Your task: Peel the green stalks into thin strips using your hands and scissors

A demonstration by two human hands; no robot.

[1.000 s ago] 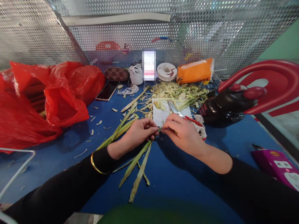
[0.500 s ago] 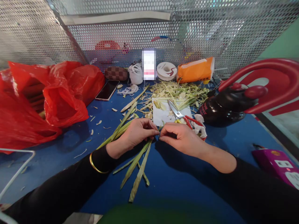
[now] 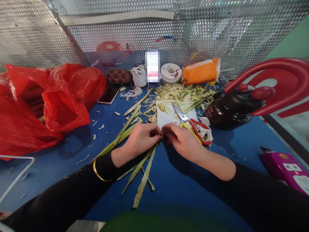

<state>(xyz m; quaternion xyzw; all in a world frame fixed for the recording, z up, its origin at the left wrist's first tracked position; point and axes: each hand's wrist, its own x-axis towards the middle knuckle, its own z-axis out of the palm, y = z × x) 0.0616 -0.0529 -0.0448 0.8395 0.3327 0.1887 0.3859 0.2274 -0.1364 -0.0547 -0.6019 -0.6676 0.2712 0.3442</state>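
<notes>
Fingers pinched, my left hand (image 3: 141, 138) is at the narrow ends of several long green leaf strips (image 3: 142, 183), which fan out below it toward me. Touching or nearly touching its fingertips, my right hand (image 3: 185, 141) is closed too, thumb against fingers; whatever lies between them is too small to make out. More long green stalks (image 3: 116, 141) lie behind my left wrist. Just beyond my right hand, red-handled scissors (image 3: 180, 112) rest on a white sheet (image 3: 162, 120), and a yellow-handled tool (image 3: 194, 132) is partly covered by the hand.
Plant scraps (image 3: 178, 93) are heaped behind the sheet. Red plastic bags (image 3: 72, 93) stand left, a dark jug (image 3: 227, 111) right, a purple box (image 3: 285, 164) at the right edge. A phone (image 3: 109, 93), ribbon spool (image 3: 171, 73) and orange packet (image 3: 200, 71) line the back.
My right hand has shifted left and slightly up, closer against my left fingertips, uncovering more of the yellow handle and scissors. The view has moved slightly.
</notes>
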